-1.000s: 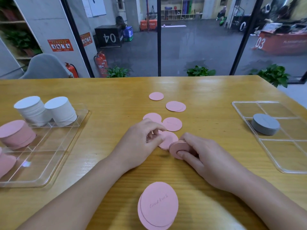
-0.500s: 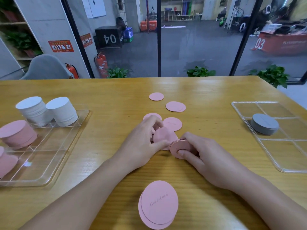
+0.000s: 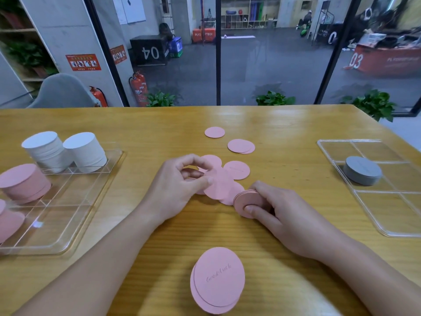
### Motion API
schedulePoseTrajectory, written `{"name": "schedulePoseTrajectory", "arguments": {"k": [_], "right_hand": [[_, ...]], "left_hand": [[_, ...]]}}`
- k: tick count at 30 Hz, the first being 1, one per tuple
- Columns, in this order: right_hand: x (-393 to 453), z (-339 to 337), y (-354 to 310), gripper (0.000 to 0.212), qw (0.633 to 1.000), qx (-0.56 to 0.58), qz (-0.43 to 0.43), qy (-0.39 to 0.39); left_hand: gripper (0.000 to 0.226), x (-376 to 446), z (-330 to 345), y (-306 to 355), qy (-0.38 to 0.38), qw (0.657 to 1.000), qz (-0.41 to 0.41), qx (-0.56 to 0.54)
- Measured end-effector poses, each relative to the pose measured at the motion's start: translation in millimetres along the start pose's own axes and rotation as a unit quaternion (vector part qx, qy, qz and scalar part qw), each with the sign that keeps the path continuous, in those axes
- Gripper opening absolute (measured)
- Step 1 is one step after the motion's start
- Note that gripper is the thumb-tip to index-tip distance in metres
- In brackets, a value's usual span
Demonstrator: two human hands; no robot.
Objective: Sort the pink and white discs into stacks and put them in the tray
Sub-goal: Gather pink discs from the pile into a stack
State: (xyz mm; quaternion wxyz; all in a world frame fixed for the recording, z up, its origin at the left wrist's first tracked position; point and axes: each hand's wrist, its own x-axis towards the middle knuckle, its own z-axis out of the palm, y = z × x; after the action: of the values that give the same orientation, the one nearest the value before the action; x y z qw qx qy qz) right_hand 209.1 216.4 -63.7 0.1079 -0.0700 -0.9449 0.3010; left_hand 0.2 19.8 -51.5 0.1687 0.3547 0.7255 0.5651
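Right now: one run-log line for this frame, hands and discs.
left hand: pinches pink disc | right hand: grips small pink stack on edge | left tray: two white stacks, pink stacks

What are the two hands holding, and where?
Left hand pinches one pink disc at its edge; right hand grips a small pink stack by its rim.

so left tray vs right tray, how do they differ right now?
The left tray holds two white stacks at its far end and pink stacks nearer; the right tray holds only one grey stack. The left tray's stacks stand taller than the right tray's low grey one. Both are clear, divided trays lying flat on the table.
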Motion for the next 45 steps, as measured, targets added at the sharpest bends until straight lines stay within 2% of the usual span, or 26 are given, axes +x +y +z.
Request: {"name": "schedulePoseTrajectory", "arguments": {"k": [3, 9, 12, 17, 19, 21, 23, 25, 27, 31, 35, 38, 45], "right_hand": [[0, 1, 2, 0.014, 1.000, 0.000, 0.001, 0.002], [-1, 0, 0, 0.012, 0.999, 0.013, 0.010, 0.031], [0, 0, -2, 0.015, 0.998, 0.028, 0.006, 0.054], [0, 4, -5, 0.006, 1.000, -0.007, -0.021, 0.011], [1, 4, -4, 0.008, 1.000, -0.004, -0.019, 0.010], [1, 5, -4, 0.011, 1.000, -0.001, -0.016, 0.008], [0, 5, -3, 0.011, 1.000, 0.000, -0.012, 0.008], [0, 5, -3, 0.011, 1.000, 0.002, -0.013, 0.009], [1, 5, -3, 0.012, 1.000, -0.001, -0.015, 0.011], [1, 4, -3, 0.011, 1.000, -0.001, -0.015, 0.010], [1, 4, -4, 0.011, 1.000, 0.004, -0.014, 0.009], [1, 4, -3, 0.010, 1.000, 0.003, -0.014, 0.009], [1, 4, -3, 0.012, 1.000, 0.006, -0.015, 0.010]], "left_hand": [[0.030, -1, 4, 3, -0.016, 1.000, -0.003, -0.015], [0.013, -4, 6, 3, -0.080, 0.996, 0.034, -0.004], [0.013, -7, 12, 4, -0.106, 0.992, 0.047, -0.044], [0.023, -11, 23, 6, -0.165, 0.982, 0.060, -0.064], [0.023, -9, 22, 4, -0.115, 0.990, 0.064, -0.052], [0.024, -2, 16, -2, -0.007, 0.997, 0.069, 0.017], [0.021, 5, 8, -12, 0.083, 0.986, 0.077, 0.123], [0.016, 12, 2, -22, 0.112, 0.970, 0.079, 0.202], [0.017, 17, 1, -29, 0.104, 0.959, 0.067, 0.254], [0.041, 21, 9, -31, 0.059, 0.940, 0.019, 0.336], [0.044, 22, 17, -27, 0.046, 0.918, 0.009, 0.395], [0.044, 23, 19, -26, 0.048, 0.921, 0.006, 0.386], [0.043, 17, 17, -22, 0.063, 0.953, 0.019, 0.297]]}}
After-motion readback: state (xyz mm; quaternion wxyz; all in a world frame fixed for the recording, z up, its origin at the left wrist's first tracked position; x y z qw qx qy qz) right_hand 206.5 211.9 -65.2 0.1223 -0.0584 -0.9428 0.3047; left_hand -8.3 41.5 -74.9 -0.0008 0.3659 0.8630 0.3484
